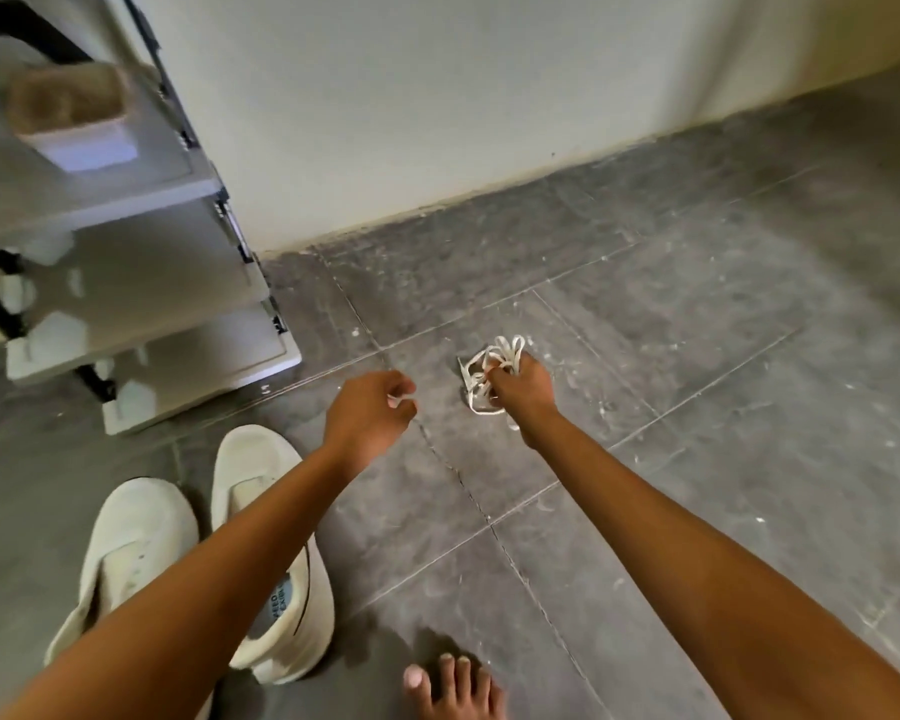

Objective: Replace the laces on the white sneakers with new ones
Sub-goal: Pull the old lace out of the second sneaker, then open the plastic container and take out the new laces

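Head view: a tangled bundle of flat white fabric laces (491, 375) is gripped by the right hand (521, 389) over grey floor tiles (697, 314). Left hand (370, 413) curled, contents cannot be told. Light, limp laces; probably best taken at a tip.

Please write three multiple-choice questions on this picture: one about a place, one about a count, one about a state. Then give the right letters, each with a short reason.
1. Where are the white sneakers?
A) on a shelf
B) on the floor
C) in a basket

2. How many sneakers can be seen?
A) one
B) two
C) four

3. What is the right hand doing?
A) lying flat and open
B) gripping a bundle of white laces
C) holding a sneaker

Answers:
1 B, both rest on the grey tiles.
2 B, a pair lies side by side.
3 B, its fingers curl round the tangled laces.
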The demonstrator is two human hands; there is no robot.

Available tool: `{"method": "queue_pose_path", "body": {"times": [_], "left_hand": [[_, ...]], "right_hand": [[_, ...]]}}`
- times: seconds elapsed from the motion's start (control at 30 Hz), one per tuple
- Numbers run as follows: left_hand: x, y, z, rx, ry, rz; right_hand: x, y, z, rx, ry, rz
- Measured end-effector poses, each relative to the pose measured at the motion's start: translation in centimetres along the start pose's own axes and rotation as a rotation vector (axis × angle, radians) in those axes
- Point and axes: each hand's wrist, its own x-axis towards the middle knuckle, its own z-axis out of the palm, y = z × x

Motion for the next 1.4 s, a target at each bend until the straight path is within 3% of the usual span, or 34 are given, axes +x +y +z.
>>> {"method": "queue_pose_path", "body": {"times": [0.27, 0.43, 0.57, 0.8, 0.97, 1.17, 1.4], "left_hand": [[2.9, -3.7, 4.0, 0.046, -0.075, -0.008], [3.0, -5.0, 4.3, 0.042, -0.08, -0.03], [2.5, -5.1, 2.8, 0.054, -0.045, -0.059], [0.0, -4.8, -4.6, 0.016, 0.113, -0.11], [-4.4, -4.9, -14.1, -0.038, 0.333, -0.174], [-7.3, -5.3, -23.9, -0.029, 0.519, -0.108], [-4.6, -5.3, -28.3, 0.028, 0.631, 0.002]], "right_hand": [[6.6, 4.2, 0.9, -0.344, -0.009, -0.024], [7.7, 4.6, 0.9, -0.422, -0.101, -0.04], [6.4, 3.6, 0.7, -0.42, -0.069, -0.124], [0.9, -1.5, 2.9, -0.349, -0.121, -0.307], [-4.9, -8.3, 7.2, -0.248, -0.288, -0.528], [-10.9, -17.5, 12.8, -0.227, -0.37, -0.799], [-11.1, -22.8, 16.6, -0.308, -0.321, -0.955]]}}
